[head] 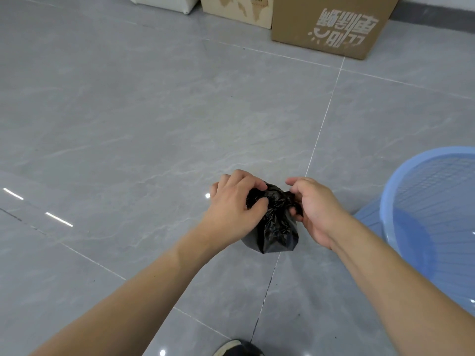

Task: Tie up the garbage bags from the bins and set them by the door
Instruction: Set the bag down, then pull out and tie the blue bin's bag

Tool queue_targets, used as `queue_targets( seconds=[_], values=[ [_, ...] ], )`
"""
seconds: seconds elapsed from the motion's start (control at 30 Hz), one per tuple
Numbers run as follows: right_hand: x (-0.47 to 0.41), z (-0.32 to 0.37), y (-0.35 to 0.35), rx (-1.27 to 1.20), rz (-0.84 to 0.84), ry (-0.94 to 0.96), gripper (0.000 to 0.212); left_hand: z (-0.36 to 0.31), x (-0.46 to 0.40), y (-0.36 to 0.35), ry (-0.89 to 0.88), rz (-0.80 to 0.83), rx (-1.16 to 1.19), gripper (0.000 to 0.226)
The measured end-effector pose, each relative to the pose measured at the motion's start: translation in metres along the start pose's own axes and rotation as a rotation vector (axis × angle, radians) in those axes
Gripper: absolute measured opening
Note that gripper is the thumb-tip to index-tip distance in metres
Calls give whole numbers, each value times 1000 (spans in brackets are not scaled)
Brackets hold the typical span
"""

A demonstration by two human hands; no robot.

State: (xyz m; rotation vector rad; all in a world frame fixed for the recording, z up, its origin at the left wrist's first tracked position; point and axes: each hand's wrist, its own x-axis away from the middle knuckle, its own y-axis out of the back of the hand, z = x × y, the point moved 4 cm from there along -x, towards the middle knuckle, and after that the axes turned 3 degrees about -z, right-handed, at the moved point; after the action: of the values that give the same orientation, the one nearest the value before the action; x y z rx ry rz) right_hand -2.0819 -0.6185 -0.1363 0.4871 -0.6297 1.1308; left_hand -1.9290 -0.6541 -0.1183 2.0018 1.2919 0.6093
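while light streaks are glinting off the grey tiled floor [108, 119] at the left, the person's left forearm is reaching in from the near left corner toward the middle of the scene. the left hand [235, 205] is curling closed over the gathered top of a small black garbage bag [276, 227], its thumb and fingers pinching the crumpled plastic from the left side. the bag is hanging between the two hands above the floor, near the middle of the view, its bunched neck lying at the far end and its rounded body sagging toward the near side; whether its bottom is touching the tiles is not clear. the right hand [312, 208] is gripping the neck from the right, fingers folded in around a twisted tail of plastic, with the thumb lying along the top. at the near edge, just below the bag, the toe of a dark shoe [239, 348] is showing. further right, a light blue mesh bin [431, 217] is sitting on the floor just beside the right forearm, with no liner showing inside it. along the far edge, a white box [164, 2], a beige box [236, 10] and a brown cardboard box [331, 24] with pale printed characters are standing in a row, well apart from the hands.
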Motion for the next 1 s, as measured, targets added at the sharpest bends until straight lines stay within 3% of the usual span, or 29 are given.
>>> queue_targets(
  seconds=[0.13,0.3,0.47,0.6,0.63,0.73,0.9,1.0],
  values=[
    [0,2,-2,11,-18,24,24,1,-7,-4,82,45,16,8],
    [-4,5,4,90,-95,85,29,5,-14,5,451,44,445,23],
    [-4,12,6,264,-188,267,20,18,-17,11,614,58,531,19],
    [-2,11,9,751,-280,395,33,45,-19,13,723,-51,501,23],
    [-2,9,10,762,-309,395,34,55,-18,12,746,-87,451,27],
    [-5,4,6,661,-302,346,36,73,-17,5,754,-143,368,24],
    [-10,-17,0,345,-311,380,42,87,-22,-6,850,-141,480,25],
    [-11,-41,-3,246,-349,361,59,95,-19,-12,903,-135,576,35]
  ],
)
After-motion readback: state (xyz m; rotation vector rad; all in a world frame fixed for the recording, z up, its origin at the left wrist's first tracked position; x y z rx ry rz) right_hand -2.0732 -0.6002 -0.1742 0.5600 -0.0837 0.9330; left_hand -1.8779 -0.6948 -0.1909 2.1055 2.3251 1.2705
